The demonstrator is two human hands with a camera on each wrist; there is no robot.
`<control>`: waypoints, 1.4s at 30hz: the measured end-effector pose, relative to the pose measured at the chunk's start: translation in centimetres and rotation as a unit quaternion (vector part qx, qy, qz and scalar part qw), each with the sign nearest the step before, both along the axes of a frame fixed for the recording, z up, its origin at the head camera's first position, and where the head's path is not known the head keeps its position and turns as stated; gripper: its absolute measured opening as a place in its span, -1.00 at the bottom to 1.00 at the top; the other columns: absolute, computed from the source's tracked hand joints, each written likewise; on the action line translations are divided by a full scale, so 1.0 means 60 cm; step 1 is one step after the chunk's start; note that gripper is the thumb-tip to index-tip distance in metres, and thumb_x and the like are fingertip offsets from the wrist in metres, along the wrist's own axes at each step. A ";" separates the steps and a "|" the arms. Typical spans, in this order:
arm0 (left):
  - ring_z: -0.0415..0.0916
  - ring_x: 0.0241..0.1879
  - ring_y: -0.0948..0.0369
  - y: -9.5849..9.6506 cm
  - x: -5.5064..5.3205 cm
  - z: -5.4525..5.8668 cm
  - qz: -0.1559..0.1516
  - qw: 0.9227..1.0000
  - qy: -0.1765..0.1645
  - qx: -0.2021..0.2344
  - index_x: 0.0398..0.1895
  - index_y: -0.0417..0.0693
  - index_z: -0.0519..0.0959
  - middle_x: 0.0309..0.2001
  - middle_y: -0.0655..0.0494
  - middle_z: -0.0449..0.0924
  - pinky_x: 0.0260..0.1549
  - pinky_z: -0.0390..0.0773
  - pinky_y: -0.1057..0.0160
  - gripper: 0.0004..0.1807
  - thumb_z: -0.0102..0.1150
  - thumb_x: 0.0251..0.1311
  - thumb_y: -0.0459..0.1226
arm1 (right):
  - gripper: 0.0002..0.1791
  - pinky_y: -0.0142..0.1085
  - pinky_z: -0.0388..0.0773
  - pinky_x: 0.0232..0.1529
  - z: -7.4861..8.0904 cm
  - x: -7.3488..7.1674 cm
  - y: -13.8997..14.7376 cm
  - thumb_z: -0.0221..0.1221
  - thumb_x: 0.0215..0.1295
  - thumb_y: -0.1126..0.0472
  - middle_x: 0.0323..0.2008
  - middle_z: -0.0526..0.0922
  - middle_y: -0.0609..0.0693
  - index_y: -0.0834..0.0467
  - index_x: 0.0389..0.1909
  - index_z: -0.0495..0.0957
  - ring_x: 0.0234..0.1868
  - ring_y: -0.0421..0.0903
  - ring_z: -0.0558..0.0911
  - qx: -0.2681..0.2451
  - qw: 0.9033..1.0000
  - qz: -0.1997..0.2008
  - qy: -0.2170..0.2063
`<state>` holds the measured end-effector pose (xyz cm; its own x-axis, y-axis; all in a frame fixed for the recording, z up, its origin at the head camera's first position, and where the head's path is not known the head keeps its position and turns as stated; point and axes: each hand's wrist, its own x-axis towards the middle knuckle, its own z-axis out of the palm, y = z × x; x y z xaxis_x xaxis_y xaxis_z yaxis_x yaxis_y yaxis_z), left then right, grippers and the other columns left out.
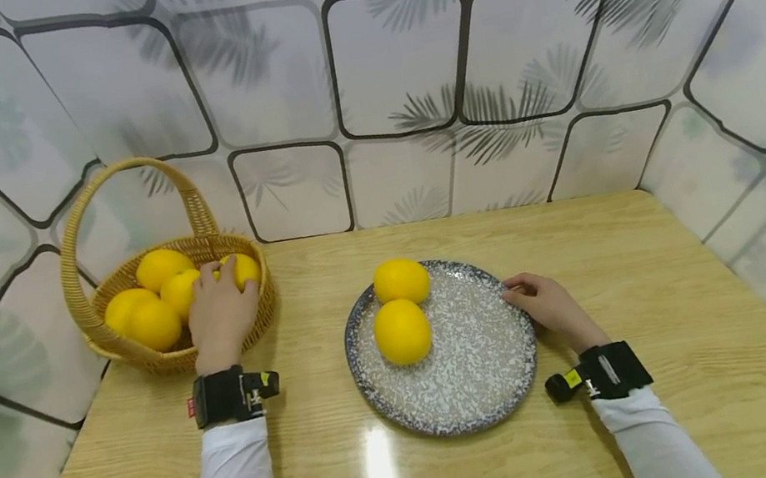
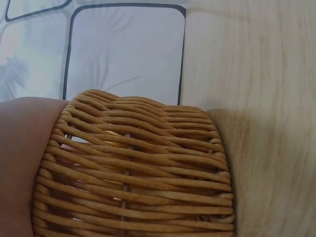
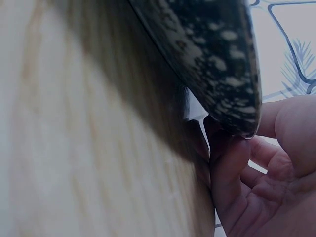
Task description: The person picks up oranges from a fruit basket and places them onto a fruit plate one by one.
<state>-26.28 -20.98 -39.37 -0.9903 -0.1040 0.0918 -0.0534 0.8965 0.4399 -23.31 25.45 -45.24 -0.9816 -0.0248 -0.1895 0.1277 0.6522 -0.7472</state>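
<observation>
My left hand [image 1: 223, 321] reaches over the near rim of a wicker basket [image 1: 262, 314], its fingers bent around a yellow lemon [image 1: 245, 270] at the basket's right side. Several more lemons [image 1: 162, 269] lie beside it in the basket. In the left wrist view the woven basket wall [image 2: 133, 168] hides the fingers. A speckled grey plate [image 1: 475, 359] with a dark rim bears two lemons, one [image 1: 401, 282] behind the other [image 1: 402, 332], on its left half. At the plate's right edge my right hand [image 1: 549, 304] pinches the rim; the right wrist view shows thumb and fingers at the edge.
The light wooden table [image 1: 320, 452] carries both basket and plate. The basket's tall arched handle [image 1: 71, 249] rises over the fruit. Behind the table stands a wall [image 1: 391, 60] with a leaf and stone pattern.
</observation>
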 end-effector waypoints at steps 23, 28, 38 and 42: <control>0.16 0.15 -0.46 0.020 0.013 0.013 0.013 0.999 -0.012 -0.030 0.40 -0.22 0.23 0.37 -0.45 0.14 -0.03 0.35 -0.51 -0.44 -0.33 0.46 -0.10 | -0.47 -0.34 0.48 -0.28 0.001 0.001 -0.002 0.03 0.42 0.01 0.07 0.57 0.33 0.25 0.26 0.40 -0.09 0.09 0.55 0.002 1.000 -0.005 -0.006; 0.28 0.05 -0.52 0.019 0.016 0.017 0.038 0.998 -0.056 -0.018 0.46 -0.19 0.13 0.40 -0.47 0.08 -0.09 0.43 -0.50 -0.38 -0.36 0.45 -0.05 | -0.47 -0.33 0.48 -0.25 0.002 0.001 -0.003 0.03 0.42 0.01 0.08 0.56 0.33 0.24 0.27 0.40 -0.07 0.09 0.55 -0.001 1.000 -0.006 -0.009; 0.22 0.14 -0.53 0.001 0.016 0.012 -0.007 0.993 -0.107 0.044 0.54 -0.04 -0.06 0.50 -0.44 -0.22 0.01 0.36 -0.51 -0.35 -0.50 0.49 0.03 | -0.46 -0.31 0.46 -0.21 0.004 -0.001 -0.001 0.02 0.42 -0.01 0.09 0.55 0.32 0.24 0.27 0.40 -0.04 0.11 0.54 0.003 1.000 0.001 -0.007; 0.32 0.04 -0.51 0.001 0.019 0.013 -0.010 0.992 -0.112 0.050 0.55 0.04 -0.08 0.51 -0.42 -0.26 -0.06 0.40 -0.47 -0.35 -0.51 0.49 0.05 | -0.47 -0.34 0.47 -0.28 0.003 0.001 0.000 0.01 0.42 0.02 0.08 0.55 0.32 0.24 0.28 0.39 -0.09 0.08 0.53 -0.002 1.000 -0.002 -0.010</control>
<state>-25.15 -20.92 -38.59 -0.9868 -0.0819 -0.1398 -0.1422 0.8511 0.5054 -23.25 25.42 -45.05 -0.9775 -0.0221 -0.2100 0.1456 0.6494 -0.7464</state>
